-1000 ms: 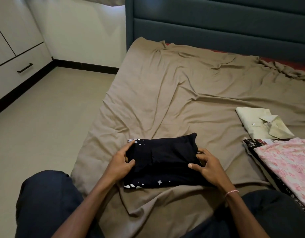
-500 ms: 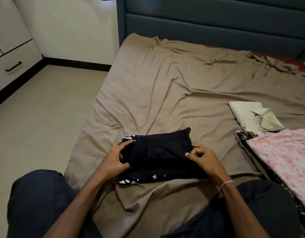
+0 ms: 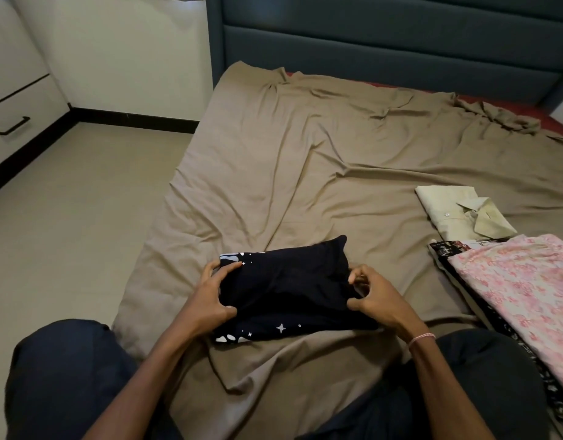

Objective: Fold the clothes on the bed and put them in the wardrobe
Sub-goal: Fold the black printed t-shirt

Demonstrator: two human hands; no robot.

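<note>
Folded dark garment (image 3: 286,290) with white star print, lying on the brown bed sheet (image 3: 305,169) near the bed's front edge. The left hand (image 3: 210,296) grips its left end, thumb on top; the right hand (image 3: 378,300) pinches its right end with curled fingers. At right, a folded pale green shirt (image 3: 457,214) lies just behind a pink flowered cloth (image 3: 521,287)

Bed (image 3: 305,173) (brown sheet, rumpled) bears a folded dark garment (image 3: 286,290), pale shirt (image 3: 448,211) and pink-topped stack (image 3: 521,281)

Dim, soft indoor light — sharp focus, wide-angle bending at the edges.
</note>
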